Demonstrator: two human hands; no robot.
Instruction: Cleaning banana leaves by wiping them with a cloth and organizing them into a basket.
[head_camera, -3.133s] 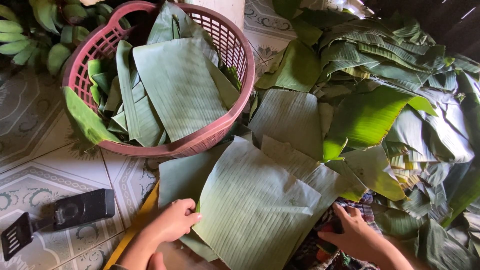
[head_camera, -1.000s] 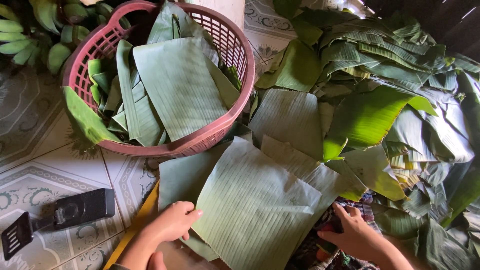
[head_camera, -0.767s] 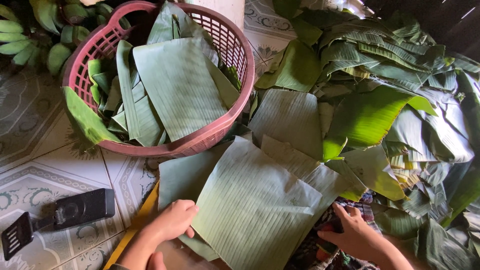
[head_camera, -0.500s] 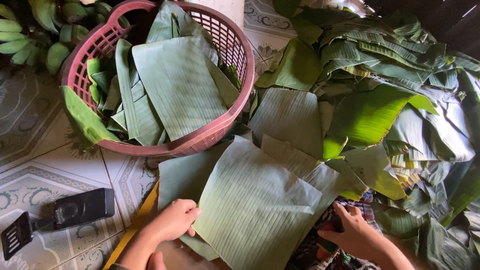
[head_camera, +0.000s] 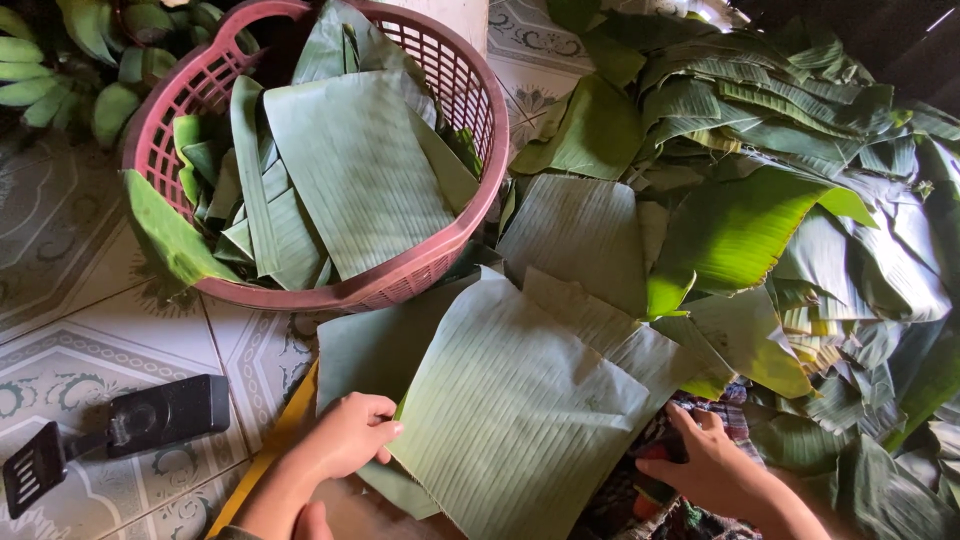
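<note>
many cut leaves (head_camera: 350, 170) — maybe banana — in basket (head_camera: 455, 230)

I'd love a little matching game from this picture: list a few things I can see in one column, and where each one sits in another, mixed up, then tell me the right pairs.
Things:
1. red basket
2. black device
3. cut banana leaf
4. bunch of green bananas

Places:
A. flat between the left hand and right hand
B. top left corner, behind the basket
C. on the patterned floor tiles at lower left
D. upper middle, filled with leaf pieces

Pairs: 1-D, 2-C, 3-A, 4-B
</note>
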